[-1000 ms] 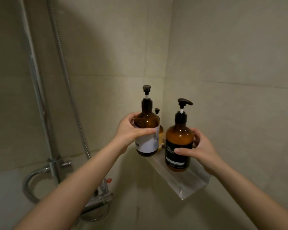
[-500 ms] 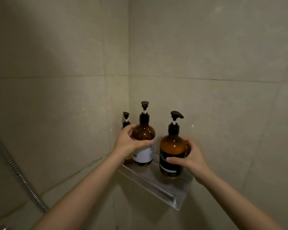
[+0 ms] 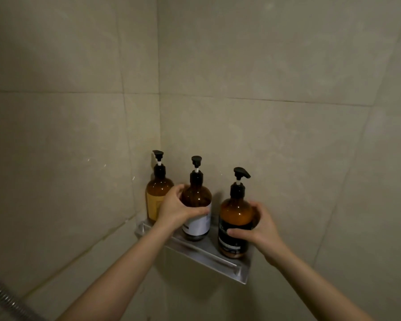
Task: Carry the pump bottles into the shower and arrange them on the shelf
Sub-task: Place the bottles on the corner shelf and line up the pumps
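Three round amber glass pump bottles stand upright on a brushed metal corner shelf (image 3: 227, 262) fixed where two beige stone-look tiled walls (image 3: 276, 66) meet. Each bottle's long axis runs vertical, with a black plastic pump head on a white stem at the top.

The amber bottle with the yellow label (image 3: 156, 195) sits deepest in the corner, untouched, its nozzle pointing roughly left toward the wall. The amber bottle with the white label (image 3: 198, 198) stands in the middle, just beside the first; its nozzle is seen nearly end-on, so its direction is unclear. The amber bottle with the black label (image 3: 237, 216) stands at the right end of the shelf, apart from the middle one, its nozzle pointing right.

The left hand (image 3: 178, 209) wraps the white-labelled bottle from the left, fingers clamped around its shoulder and upper label. The right hand (image 3: 263, 230) grips the black-labelled bottle from the right, thumb across the label's front and fingers curled behind. Both bottle bases appear to rest on the shelf surface.

The shelf has a raised front lip with a dull satin sheen. A ribbed metal shower hose (image 3: 2, 297) crosses the lower left corner.
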`<action>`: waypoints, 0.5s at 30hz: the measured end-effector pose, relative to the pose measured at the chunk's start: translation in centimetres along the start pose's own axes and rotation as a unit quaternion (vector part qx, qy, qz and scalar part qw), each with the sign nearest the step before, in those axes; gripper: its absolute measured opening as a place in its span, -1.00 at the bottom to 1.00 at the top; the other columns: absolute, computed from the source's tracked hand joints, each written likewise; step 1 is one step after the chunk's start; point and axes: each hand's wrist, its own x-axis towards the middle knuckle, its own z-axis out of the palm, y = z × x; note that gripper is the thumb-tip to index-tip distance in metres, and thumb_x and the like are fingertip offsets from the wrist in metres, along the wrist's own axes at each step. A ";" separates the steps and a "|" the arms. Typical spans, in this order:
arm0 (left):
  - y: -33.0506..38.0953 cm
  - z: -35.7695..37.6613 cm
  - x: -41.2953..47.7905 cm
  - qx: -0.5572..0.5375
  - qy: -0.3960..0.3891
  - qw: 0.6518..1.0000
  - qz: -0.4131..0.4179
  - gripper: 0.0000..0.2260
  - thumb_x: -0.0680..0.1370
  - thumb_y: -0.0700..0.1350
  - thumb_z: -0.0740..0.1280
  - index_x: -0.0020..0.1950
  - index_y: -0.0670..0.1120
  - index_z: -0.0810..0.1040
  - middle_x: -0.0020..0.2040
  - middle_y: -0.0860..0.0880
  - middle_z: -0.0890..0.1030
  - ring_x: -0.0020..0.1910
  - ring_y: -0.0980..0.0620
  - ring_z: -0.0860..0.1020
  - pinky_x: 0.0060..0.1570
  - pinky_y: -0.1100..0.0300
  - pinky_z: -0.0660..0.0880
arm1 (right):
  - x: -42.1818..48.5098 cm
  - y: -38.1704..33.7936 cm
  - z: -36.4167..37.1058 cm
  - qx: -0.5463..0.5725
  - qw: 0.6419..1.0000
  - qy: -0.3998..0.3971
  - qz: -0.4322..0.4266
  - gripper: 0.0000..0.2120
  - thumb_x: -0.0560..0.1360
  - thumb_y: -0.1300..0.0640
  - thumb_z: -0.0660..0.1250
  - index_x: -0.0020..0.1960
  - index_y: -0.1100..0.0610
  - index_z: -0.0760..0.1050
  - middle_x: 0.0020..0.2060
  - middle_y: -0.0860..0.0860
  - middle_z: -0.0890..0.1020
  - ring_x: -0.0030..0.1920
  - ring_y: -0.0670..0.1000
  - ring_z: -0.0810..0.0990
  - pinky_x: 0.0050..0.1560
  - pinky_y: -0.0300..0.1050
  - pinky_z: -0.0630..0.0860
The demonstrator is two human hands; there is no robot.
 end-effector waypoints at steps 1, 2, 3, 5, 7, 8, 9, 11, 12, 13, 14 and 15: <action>-0.2 0.0 -0.1 0.004 -0.001 1.000 0.000 -0.18 0.07 0.01 0.62 0.28 -0.04 0.40 0.19 0.01 0.55 0.15 0.05 0.51 0.07 0.21 0.46 | -0.1 0.1 0.1 -0.002 1.000 0.003 0.001 -0.36 0.09 0.16 0.64 -0.01 -0.17 0.37 0.01 -0.18 0.53 0.03 -0.15 0.53 -0.08 -0.33 0.47; -0.4 0.0 -0.1 0.007 -0.003 1.000 0.001 -0.17 0.09 0.00 0.62 0.29 -0.04 0.39 0.20 0.01 0.55 0.14 0.06 0.50 0.07 0.21 0.46 | -0.2 0.2 0.1 -0.005 1.000 0.005 0.002 -0.36 0.09 0.16 0.64 -0.01 -0.18 0.36 0.01 -0.20 0.52 0.02 -0.19 0.52 -0.14 -0.41 0.46; -0.6 0.0 -0.2 0.009 -0.007 1.000 0.001 -0.18 0.10 -0.01 0.62 0.30 -0.04 0.39 0.21 0.01 0.54 0.12 0.08 0.49 0.06 0.22 0.46 | -0.3 0.3 0.2 -0.008 1.000 0.006 0.002 -0.35 0.09 0.15 0.64 -0.01 -0.18 0.35 0.00 -0.23 0.51 0.00 -0.23 0.51 -0.22 -0.45 0.45; -1.0 0.0 -0.2 0.012 -0.015 1.000 0.001 -0.19 0.11 -0.03 0.62 0.30 -0.04 0.38 0.20 0.03 0.52 0.12 0.09 0.48 0.04 0.25 0.44 | -0.5 0.5 0.2 -0.009 1.000 0.008 0.005 -0.34 0.10 0.14 0.64 0.01 -0.20 0.34 0.00 -0.23 0.50 -0.01 -0.27 0.50 -0.25 -0.48 0.44; -1.3 -0.1 -0.2 0.008 -0.021 1.000 0.000 -0.20 0.11 -0.03 0.62 0.29 -0.04 0.38 0.20 0.02 0.53 0.17 0.04 0.49 0.07 0.21 0.45 | -0.5 0.7 0.3 -0.003 1.000 0.013 0.012 -0.33 0.10 0.14 0.64 0.02 -0.20 0.34 0.02 -0.22 0.51 0.01 -0.24 0.50 -0.18 -0.43 0.43; -1.4 -0.1 -0.2 0.005 -0.023 1.000 -0.001 -0.19 0.11 -0.03 0.62 0.29 -0.04 0.37 0.20 0.01 0.53 0.16 0.04 0.50 0.10 0.18 0.46 | -0.6 0.7 0.3 0.000 1.000 0.015 0.015 -0.33 0.10 0.14 0.64 0.03 -0.20 0.35 0.03 -0.21 0.51 0.03 -0.23 0.51 -0.15 -0.42 0.44; -1.5 -0.2 -0.2 0.002 -0.023 1.000 -0.001 -0.19 0.10 -0.03 0.62 0.29 -0.04 0.38 0.20 0.00 0.53 0.15 0.05 0.50 0.12 0.16 0.47 | -0.6 0.8 0.3 0.002 1.000 0.016 0.015 -0.34 0.11 0.14 0.63 0.03 -0.20 0.35 0.03 -0.19 0.52 0.04 -0.21 0.52 -0.15 -0.41 0.45; -1.6 -0.2 -0.2 -0.002 -0.024 1.000 0.002 -0.20 0.10 -0.03 0.62 0.28 -0.04 0.38 0.20 0.00 0.54 0.15 0.05 0.50 0.15 0.14 0.47 | -0.8 0.9 0.3 -0.001 1.000 0.015 0.013 -0.35 0.12 0.15 0.63 0.03 -0.20 0.35 0.04 -0.19 0.52 0.03 -0.22 0.52 -0.16 -0.41 0.45; -1.6 -0.1 -0.2 -0.003 -0.026 1.000 0.005 -0.20 0.10 -0.03 0.62 0.28 -0.04 0.38 0.20 0.01 0.54 0.17 0.04 0.51 0.15 0.13 0.47 | -0.8 0.9 0.2 -0.002 1.000 0.012 0.014 -0.36 0.13 0.15 0.62 0.04 -0.20 0.35 0.04 -0.20 0.51 0.03 -0.23 0.51 -0.18 -0.42 0.45; -1.6 -0.1 -0.3 -0.004 -0.028 1.000 0.007 -0.20 0.11 -0.03 0.62 0.28 -0.03 0.38 0.19 0.01 0.54 0.17 0.04 0.51 0.15 0.14 0.47 | -0.8 0.9 0.2 -0.002 1.000 0.008 0.016 -0.35 0.14 0.15 0.62 0.04 -0.21 0.34 0.04 -0.20 0.50 0.02 -0.24 0.50 -0.19 -0.43 0.45; -1.7 0.0 -0.3 -0.006 -0.030 1.000 0.008 -0.21 0.11 -0.03 0.61 0.28 -0.03 0.38 0.18 0.02 0.54 0.16 0.05 0.51 0.15 0.14 0.47 | -0.8 1.0 0.1 0.000 1.000 0.004 0.018 -0.35 0.15 0.15 0.62 0.05 -0.21 0.34 0.05 -0.21 0.50 0.02 -0.24 0.50 -0.19 -0.43 0.45; -1.7 0.0 -0.3 -0.008 -0.031 0.999 0.008 -0.21 0.11 -0.02 0.61 0.28 -0.02 0.38 0.17 0.03 0.54 0.15 0.06 0.51 0.15 0.15 0.47 | -0.8 1.0 0.1 0.001 1.000 0.000 0.020 -0.35 0.15 0.15 0.61 0.06 -0.21 0.33 0.05 -0.20 0.50 0.03 -0.23 0.50 -0.18 -0.42 0.45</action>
